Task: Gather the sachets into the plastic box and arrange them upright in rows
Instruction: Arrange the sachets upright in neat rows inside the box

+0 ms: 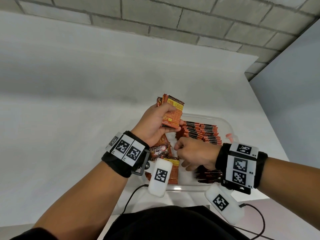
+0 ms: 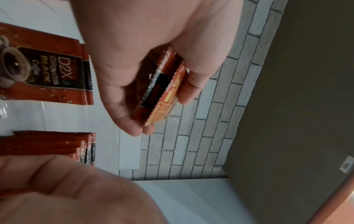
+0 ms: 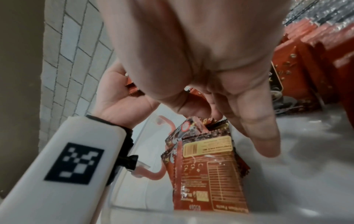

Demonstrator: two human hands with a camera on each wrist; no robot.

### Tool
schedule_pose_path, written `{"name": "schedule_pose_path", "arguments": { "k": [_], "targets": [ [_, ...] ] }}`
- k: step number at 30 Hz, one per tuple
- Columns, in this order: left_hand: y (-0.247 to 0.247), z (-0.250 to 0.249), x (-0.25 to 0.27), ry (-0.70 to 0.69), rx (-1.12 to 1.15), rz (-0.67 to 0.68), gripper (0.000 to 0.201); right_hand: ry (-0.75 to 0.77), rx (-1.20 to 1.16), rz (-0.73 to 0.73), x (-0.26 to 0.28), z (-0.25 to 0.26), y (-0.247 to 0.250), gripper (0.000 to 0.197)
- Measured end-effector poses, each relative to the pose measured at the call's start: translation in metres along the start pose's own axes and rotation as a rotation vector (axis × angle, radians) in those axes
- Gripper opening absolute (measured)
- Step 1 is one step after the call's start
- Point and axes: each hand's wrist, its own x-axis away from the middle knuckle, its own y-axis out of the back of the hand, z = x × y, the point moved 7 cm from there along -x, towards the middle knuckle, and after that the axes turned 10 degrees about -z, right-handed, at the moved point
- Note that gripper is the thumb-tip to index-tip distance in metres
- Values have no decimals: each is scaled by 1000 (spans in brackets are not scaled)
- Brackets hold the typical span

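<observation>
My left hand (image 1: 170,118) is raised over the far left corner of the clear plastic box (image 1: 226,125) and grips a small stack of orange-brown coffee sachets (image 1: 173,110). The left wrist view shows that stack (image 2: 153,97) edge-on between thumb and fingers. My right hand (image 1: 180,148) is down inside the box; its thumb and forefinger pinch the top edge of a loose sachet (image 3: 208,124) in a leaning pile (image 1: 160,150). A row of upright sachets (image 1: 202,132) fills the far right of the box. Another row (image 1: 208,174) sits partly hidden under my right wrist.
The box stands near the front edge of a white table (image 1: 69,118), which runs back to a grey brick wall (image 1: 173,19). An orange latch (image 1: 229,136) sticks out on the box's right side. Black cables (image 1: 131,194) hang from both wrist cameras.
</observation>
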Motion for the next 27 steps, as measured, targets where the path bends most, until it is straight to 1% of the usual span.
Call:
{"name": "schedule_pose_path", "arguments": {
  "k": [2, 4, 6, 8, 11, 14, 17, 18, 19, 21, 22, 24, 25, 27],
  "targets": [
    [0, 0, 0, 4, 20, 1, 13, 74, 75, -51, 1, 5, 7, 34],
    [-1, 0, 1, 1, 14, 16, 11, 189, 186, -128, 5, 13, 21, 20],
    [-2, 0, 2, -21, -28, 36, 10, 261, 194, -224, 10, 18, 42, 15],
    [-5, -1, 4, -39, -71, 67, 12, 256, 74, -348, 17, 19, 70, 17],
    [-11, 0, 7, -43, -119, 118, 12, 262, -164, -452, 24, 18, 99, 24],
    [-18, 2, 8, -44, -192, 157, 17, 344, -258, -475, 24, 21, 105, 29],
    [-22, 3, 9, -41, -223, 169, 20, 432, -295, -491, 24, 23, 105, 16],
    [-23, 3, 10, -38, -219, 166, 22, 454, -310, -515, 25, 22, 108, 13],
    [-22, 2, 10, -35, -209, 153, 28, 474, -323, -551, 26, 21, 113, 12],
    [-19, 0, 8, -29, -158, 104, 40, 517, -348, -647, 31, 19, 122, 14],
    [-17, 0, 6, -27, -118, 81, 41, 551, -355, -705, 36, 18, 125, 14],
    [-16, -1, 5, -15, -35, 50, 37, 656, -303, -811, 48, 21, 124, 14],
    [-16, -1, 5, -10, 5, 48, 32, 720, -245, -833, 53, 24, 119, 13],
    [-16, -3, 5, -8, 85, 55, 18, 842, -99, -810, 60, 30, 101, 10]
  ]
}}
